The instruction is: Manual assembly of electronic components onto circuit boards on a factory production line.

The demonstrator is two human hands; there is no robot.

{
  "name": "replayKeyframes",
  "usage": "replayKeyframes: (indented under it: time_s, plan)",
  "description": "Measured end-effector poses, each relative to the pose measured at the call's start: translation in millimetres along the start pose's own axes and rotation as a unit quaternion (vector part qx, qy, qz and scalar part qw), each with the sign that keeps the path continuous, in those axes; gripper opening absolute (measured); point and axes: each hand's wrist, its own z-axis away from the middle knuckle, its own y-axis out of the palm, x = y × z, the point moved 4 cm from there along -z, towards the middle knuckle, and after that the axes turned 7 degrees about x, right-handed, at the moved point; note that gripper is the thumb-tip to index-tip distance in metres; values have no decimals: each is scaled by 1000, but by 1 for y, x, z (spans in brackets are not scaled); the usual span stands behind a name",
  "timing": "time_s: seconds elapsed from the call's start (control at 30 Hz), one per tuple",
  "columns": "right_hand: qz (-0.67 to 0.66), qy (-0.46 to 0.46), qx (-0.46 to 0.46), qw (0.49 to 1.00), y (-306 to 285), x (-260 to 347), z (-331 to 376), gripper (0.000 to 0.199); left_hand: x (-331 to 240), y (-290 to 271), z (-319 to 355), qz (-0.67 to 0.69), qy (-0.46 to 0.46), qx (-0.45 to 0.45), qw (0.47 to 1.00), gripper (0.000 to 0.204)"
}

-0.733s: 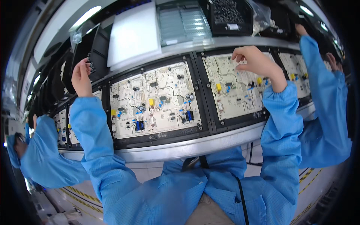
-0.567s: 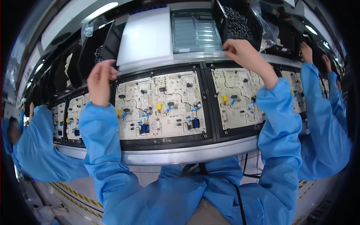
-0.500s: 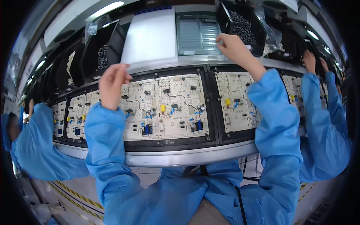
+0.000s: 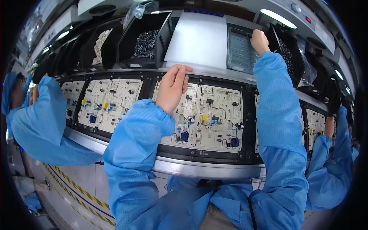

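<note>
My left hand [image 4: 174,87] hovers over a pale circuit board [image 4: 222,101]. Its fingers are curled and the index meets the thumb; anything pinched there is too small to make out. Two such boards, fitted with black, yellow and blue components, lie side by side in a black frame [image 4: 199,154]. At the right side of a clear plastic tray [image 4: 238,48] holding rows of thin parts, my right hand [image 4: 259,41] reaches down with bent fingers. The fingertips are hidden, so what they grip does not show.
A white sheet [image 4: 195,42] lies left of the tray. Black bins of small dark parts [image 4: 147,44] and cream parts [image 4: 101,46] stand further left; another bin [image 4: 273,40] is at the right. A metal rail [image 4: 207,169] edges the line. Blue-sleeved co-workers [image 4: 42,119] work on both sides.
The whole view has swung left, so the scene sits further right. My right hand has turned, its fingers now pointing down at the tray's side. My left hand has moved slightly right over the boards.
</note>
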Motion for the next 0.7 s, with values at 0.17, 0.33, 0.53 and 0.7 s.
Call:
replayKeyframes:
  time_s: [0.17, 0.33, 0.53, 0.7]
  plan:
    - [15, 22, 28, 999, 2, 5, -4, 19, 0, 3, 1, -37, 1, 3, 999, 22]
    - [-16, 41, 6, 999, 9, -4, -4, 23, 7, 10, 2, -31, -16, 45, 998, 24]
    - [-16, -75, -24, 997, -21, -22, 4, 23, 18, 17, 2, 166, -106, 112, 974, 30]
    - [-167, -239, 86, 953, -83, -10, 88, 18, 23, 19, 3, 203, -110, 137, 963, 26]
